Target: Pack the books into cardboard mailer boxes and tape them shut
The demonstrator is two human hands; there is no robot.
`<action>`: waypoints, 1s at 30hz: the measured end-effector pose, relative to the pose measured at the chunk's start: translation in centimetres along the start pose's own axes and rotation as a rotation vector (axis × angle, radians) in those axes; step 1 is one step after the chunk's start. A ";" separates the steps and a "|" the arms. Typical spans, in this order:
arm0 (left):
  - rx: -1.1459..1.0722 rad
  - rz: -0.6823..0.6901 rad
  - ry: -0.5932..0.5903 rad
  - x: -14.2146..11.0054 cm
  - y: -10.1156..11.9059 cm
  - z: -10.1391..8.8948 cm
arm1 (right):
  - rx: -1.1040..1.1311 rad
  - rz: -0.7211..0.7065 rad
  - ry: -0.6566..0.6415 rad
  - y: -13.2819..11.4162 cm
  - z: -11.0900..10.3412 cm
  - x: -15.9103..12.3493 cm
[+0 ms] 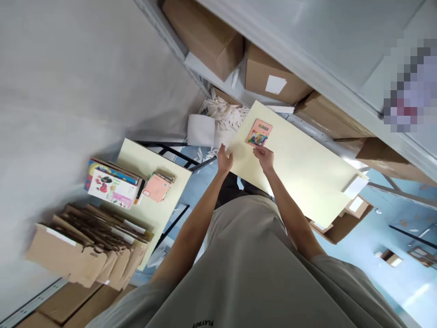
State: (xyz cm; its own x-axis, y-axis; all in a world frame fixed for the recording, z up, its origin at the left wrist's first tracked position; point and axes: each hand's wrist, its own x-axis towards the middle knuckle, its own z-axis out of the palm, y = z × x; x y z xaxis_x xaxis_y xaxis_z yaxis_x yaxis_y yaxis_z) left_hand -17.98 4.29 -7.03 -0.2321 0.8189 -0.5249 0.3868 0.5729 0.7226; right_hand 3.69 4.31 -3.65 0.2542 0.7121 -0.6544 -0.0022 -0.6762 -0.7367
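A pink booklet (pixel 259 133) with a colourful picture on its cover lies on the pale yellow tabletop (pixel 300 159) in front of me. My right hand (pixel 265 159) is at the booklet's near edge, its fingers curled together there; the fingertips are partly hidden. To the left, over the table's near left edge, my left hand (pixel 225 160) is open with the thumb apart and nothing in it. It is clear of the booklet.
At left, a second pale table (pixel 174 175) carries stacked picture books (pixel 112 189), a pile of pink booklets (pixel 159 187) and folded cardboard cartons (pixel 85 246). Boxes (pixel 269 77) fill the shelf beyond. A white roll (pixel 201 130) and paper strips (pixel 227 114) sit near the wall corner.
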 end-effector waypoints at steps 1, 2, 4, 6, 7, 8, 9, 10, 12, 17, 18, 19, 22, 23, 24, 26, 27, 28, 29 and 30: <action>-0.016 -0.040 0.021 -0.1 -1.4 -0.8 | 0.032 0.026 -0.015 -0.1 0.9 -0.7; -0.035 -0.082 0.036 -0.2 -2.7 -1.6 | 0.039 0.047 -0.050 -0.3 1.9 -1.1; -0.076 -0.163 0.056 0.1 -5.0 -2.9 | -0.034 0.058 -0.125 -1.0 4.0 -1.5; -0.118 -0.233 0.071 0.8 -6.8 -3.9 | -0.202 0.026 -0.167 -2.0 6.2 -0.8; -0.135 -0.262 0.074 1.2 -7.7 -4.2 | -0.305 -0.002 -0.173 -2.6 7.3 -0.1; -0.149 -0.286 0.074 1.8 -8.4 -4.4 | -0.411 -0.039 -0.167 -3.3 8.5 0.8; -0.163 -0.306 0.072 2.6 -9.1 -4.5 | -0.514 -0.086 -0.154 -4.1 9.7 1.9; -0.178 -0.325 0.069 3.4 -9.8 -4.5 | -0.609 -0.138 -0.140 -4.8 11.0 3.2; -0.213 -0.363 0.066 5.3 -11.2 -4.4 | -0.770 -0.243 -0.134 -6.2 13.7 6.3; -0.283 -0.486 0.074 11.2 -15.6 -3.4 | -0.984 -0.405 -0.263 -6.5 20.0 15.8; -0.289 -0.514 0.077 12.3 -16.6 -3.1 | -1.001 -0.408 -0.307 -5.8 21.0 17.8; -0.295 -0.539 0.082 13.4 -17.6 -2.9 | -1.020 -0.395 -0.354 -4.8 21.9 19.7; -0.303 -0.574 0.077 16.2 -20.2 -2.0 | -1.097 -0.290 -0.474 -0.8 23.6 24.8; -0.304 -0.580 0.064 17.1 -21.0 -1.6 | -1.125 -0.252 -0.501 0.7 24.0 26.3; -0.306 -0.583 0.049 17.8 -21.8 -1.1 | -1.154 -0.218 -0.519 2.2 24.2 27.7; -0.320 -0.583 0.024 19.2 -23.3 0.3 | -1.227 -0.160 -0.530 5.2 24.6 30.3; -0.334 -0.584 0.020 19.8 -24.0 1.2 | -1.269 -0.138 -0.532 6.7 24.7 31.7; -0.347 -0.584 0.021 20.4 -24.7 2.3 | -1.309 -0.123 -0.534 8.2 24.7 33.0; -0.358 -0.585 0.020 21.0 -25.4 3.5 | -1.341 -0.118 -0.541 9.7 24.8 34.3; -0.369 -0.589 0.018 21.5 -26.1 4.9 | -1.362 -0.125 -0.556 11.2 24.8 35.7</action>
State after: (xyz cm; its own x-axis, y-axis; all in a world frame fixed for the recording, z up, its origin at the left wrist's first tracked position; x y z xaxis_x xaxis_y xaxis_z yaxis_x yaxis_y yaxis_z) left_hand -28.69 6.77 -39.34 -0.3258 0.3666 -0.8715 -0.1362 0.8939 0.4270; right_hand -11.28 26.87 -39.46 -0.2117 0.5442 -0.8118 0.9612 -0.0344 -0.2738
